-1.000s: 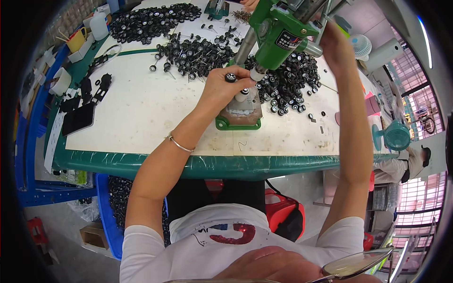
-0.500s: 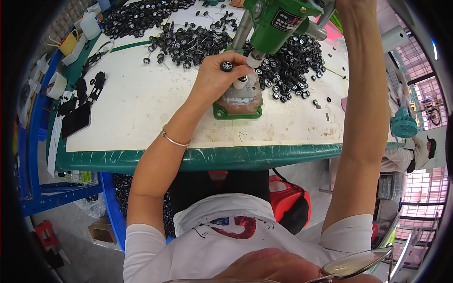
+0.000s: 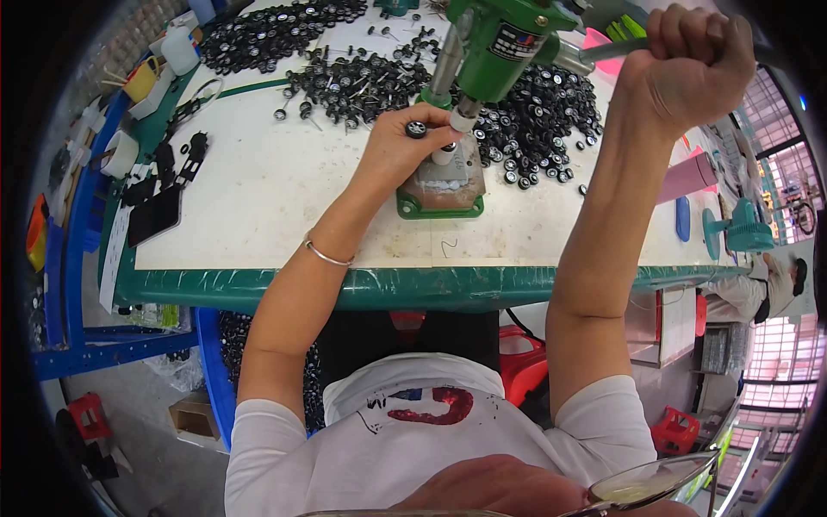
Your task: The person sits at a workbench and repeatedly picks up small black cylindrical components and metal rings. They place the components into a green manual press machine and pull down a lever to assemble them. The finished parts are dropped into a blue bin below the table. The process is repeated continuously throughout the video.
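Note:
My right hand (image 3: 689,65) is closed around the lever (image 3: 616,52) of a green hand press (image 3: 493,73), up at the far right. My left hand (image 3: 392,151) is at the press, thumb and fingers pinched just below its white tip (image 3: 463,119). A small black toy wheel (image 3: 416,129) with a silvery hub shows at these fingers; whether an axle joins it is hidden. Beneath the fingertips, a white round holder (image 3: 443,157) stands on the press base (image 3: 441,205), with something dark on top, partly covered by the fingers.
Heaps of black wheels, some on thin axles, lie behind the press (image 3: 353,86) and right of it (image 3: 538,121). A phone (image 3: 155,215) and black parts (image 3: 194,155) lie at the left. At the right are a pink cup (image 3: 689,177) and a teal fan (image 3: 748,231).
My right hand has come down and toward me to the right with the lever, its elbow bending. My left hand stays at the press; the view has shifted a little.

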The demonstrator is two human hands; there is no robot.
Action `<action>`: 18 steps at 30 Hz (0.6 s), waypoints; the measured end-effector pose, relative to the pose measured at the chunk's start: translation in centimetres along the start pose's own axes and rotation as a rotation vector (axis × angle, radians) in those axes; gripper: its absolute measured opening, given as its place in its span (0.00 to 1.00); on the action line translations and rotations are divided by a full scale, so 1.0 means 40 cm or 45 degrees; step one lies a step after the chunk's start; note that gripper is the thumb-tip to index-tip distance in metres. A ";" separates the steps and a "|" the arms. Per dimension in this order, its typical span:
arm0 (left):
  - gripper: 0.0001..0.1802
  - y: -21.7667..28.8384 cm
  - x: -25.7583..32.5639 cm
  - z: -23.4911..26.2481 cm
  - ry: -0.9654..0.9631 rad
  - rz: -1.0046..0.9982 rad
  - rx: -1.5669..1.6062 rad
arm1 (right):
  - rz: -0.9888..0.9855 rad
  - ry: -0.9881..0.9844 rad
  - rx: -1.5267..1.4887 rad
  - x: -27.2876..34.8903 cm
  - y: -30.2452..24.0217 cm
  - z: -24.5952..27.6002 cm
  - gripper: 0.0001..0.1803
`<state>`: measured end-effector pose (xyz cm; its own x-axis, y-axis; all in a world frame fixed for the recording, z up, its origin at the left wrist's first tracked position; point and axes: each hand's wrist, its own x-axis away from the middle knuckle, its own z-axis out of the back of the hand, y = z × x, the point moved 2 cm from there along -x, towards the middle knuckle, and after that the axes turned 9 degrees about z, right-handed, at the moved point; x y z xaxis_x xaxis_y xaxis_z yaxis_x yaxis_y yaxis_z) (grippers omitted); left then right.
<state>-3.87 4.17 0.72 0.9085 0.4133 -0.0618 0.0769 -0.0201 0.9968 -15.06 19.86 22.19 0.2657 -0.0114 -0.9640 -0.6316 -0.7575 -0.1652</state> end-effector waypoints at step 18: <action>0.12 -0.035 -0.038 0.041 -0.071 0.079 0.724 | -0.820 0.146 0.055 -0.108 0.262 0.013 0.13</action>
<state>-4.69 2.06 -0.67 0.9376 0.3470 -0.0220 0.2173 -0.5355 0.8161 -23.19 12.31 24.50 0.6751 0.3642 -0.6415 -0.3483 -0.6093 -0.7124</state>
